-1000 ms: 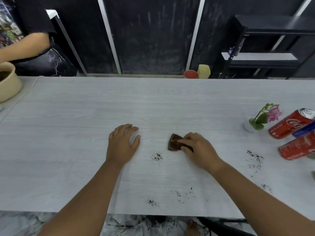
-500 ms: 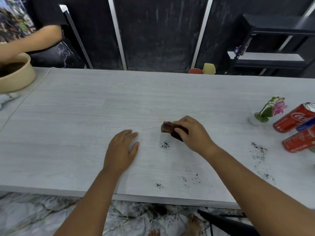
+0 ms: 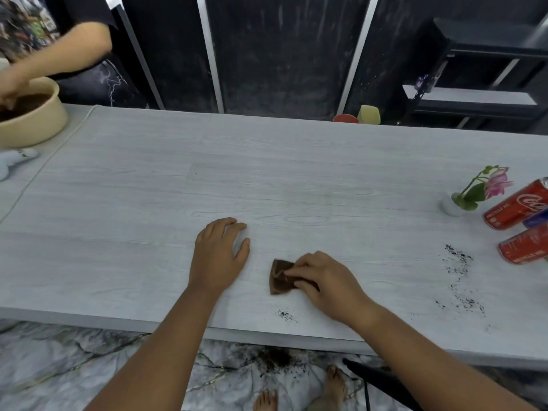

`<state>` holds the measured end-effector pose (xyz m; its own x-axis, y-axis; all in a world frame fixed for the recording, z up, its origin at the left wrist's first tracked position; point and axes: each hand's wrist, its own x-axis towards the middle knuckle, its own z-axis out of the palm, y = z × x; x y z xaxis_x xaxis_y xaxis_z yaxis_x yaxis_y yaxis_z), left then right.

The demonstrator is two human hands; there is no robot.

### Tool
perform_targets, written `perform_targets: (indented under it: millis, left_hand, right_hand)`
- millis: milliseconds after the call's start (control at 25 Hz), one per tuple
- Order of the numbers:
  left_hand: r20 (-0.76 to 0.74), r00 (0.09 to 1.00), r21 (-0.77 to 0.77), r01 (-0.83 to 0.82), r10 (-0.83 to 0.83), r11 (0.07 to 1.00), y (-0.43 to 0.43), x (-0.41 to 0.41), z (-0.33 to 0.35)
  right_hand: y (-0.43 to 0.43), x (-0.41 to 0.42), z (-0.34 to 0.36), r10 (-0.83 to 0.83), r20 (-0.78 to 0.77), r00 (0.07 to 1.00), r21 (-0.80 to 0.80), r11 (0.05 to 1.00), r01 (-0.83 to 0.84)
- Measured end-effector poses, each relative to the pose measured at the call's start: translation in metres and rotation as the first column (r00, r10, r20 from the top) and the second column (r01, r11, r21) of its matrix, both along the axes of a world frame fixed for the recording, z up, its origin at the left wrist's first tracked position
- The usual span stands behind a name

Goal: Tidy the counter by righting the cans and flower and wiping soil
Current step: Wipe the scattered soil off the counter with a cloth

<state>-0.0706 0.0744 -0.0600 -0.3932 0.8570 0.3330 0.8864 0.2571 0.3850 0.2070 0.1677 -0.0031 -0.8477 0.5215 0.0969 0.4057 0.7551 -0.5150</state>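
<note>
The left hand [image 3: 218, 256] rests flat on the counter [image 3: 118, 203], fingers relaxed. Just right of it, the right hand [image 3: 326, 283] pinches a brown cloth [image 3: 278, 281]. Soil [image 3: 458, 271] lies far right, near the flower [image 3: 486, 185] and the red cans [image 3: 516, 207], one with Coca-Cola script, both reading "RECYCLE ME".

Left hand [image 3: 218, 256] rests flat on the surface [image 3: 267, 179], mid-front. Right hand [image 3: 326, 283] is just to its right, fingers [image 3: 293, 272] on the cloth [image 3: 278, 282] between the two. A soil patch [image 3: 285, 315] lies before the cloth, near the front edge. More soil [image 3: 458, 271] is scattered far right, in front of the cans [image 3: 516, 209], with the flower [image 3: 474, 191] just left of them. Bowl [image 3: 32, 123] sits far left.
</note>
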Motion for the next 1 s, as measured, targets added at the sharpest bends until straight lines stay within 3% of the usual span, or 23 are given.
perform_targets:
  millis: [120,240,360,520,600,720,840,920,1000]
  left_hand:
    - [0.0,1.0,-0.005,-0.008,0.008,1.0,0.0,0.001,0.002]
    - [0.007,1.0,-0.003,-0.003,0.003,1.0,-0.001,0.002,0.003]
    - [0.015,1.0,-0.013,0.001,-0.001,1.0,-0.001,0.002,0.004]
    - [0.03,1.0,-0.014,-0.004,0.005,1.0,-0.002,0.004,0.006]
    - [0.029,1.0,-0.005,0.008,-0.008,1.0,-0.003,0.004,0.007]
    - [0.021,1.0,-0.007,0.012,-0.012,1.0,-0.002,0.003,0.009]
    - [0.03,0.999,-0.014,0.02,-0.02,1.0,-0.003,0.005,0.009]
    - [0.018,1.0,-0.015,0.01,-0.009,1.0,-0.004,0.007,0.01]
    - [-0.04,0.998,-0.052,-0.047,0.045,0.998,0.002,0.015,0.013]
  right_hand:
    - [-0.013,0.013,0.006,-0.011,-0.019,1.0,-0.204,0.979,0.007]
    - [0.026,-0.007,0.026,-0.214,-0.153,0.965,-0.314,0.936,0.158]
    - [0.084,-0.046,0.04,-0.298,-0.165,0.94,-0.172,0.947,0.27]
    - [0.08,-0.06,0.015,-0.199,0.095,0.975,0.024,0.98,0.197]
    - [0.042,-0.036,0.002,-0.144,0.028,0.989,0.107,0.984,0.14]
    - [-0.006,0.004,-0.005,-0.092,-0.068,0.993,0.093,0.991,0.098]
    - [-0.023,0.025,-0.005,-0.246,-0.092,0.965,-0.162,0.96,0.229]
    - [-0.02,0.035,0.003,-0.447,-0.159,0.88,-0.424,0.836,0.348]
    - [-0.012,0.051,0.012,-0.613,-0.216,0.76,-0.555,0.718,0.421]
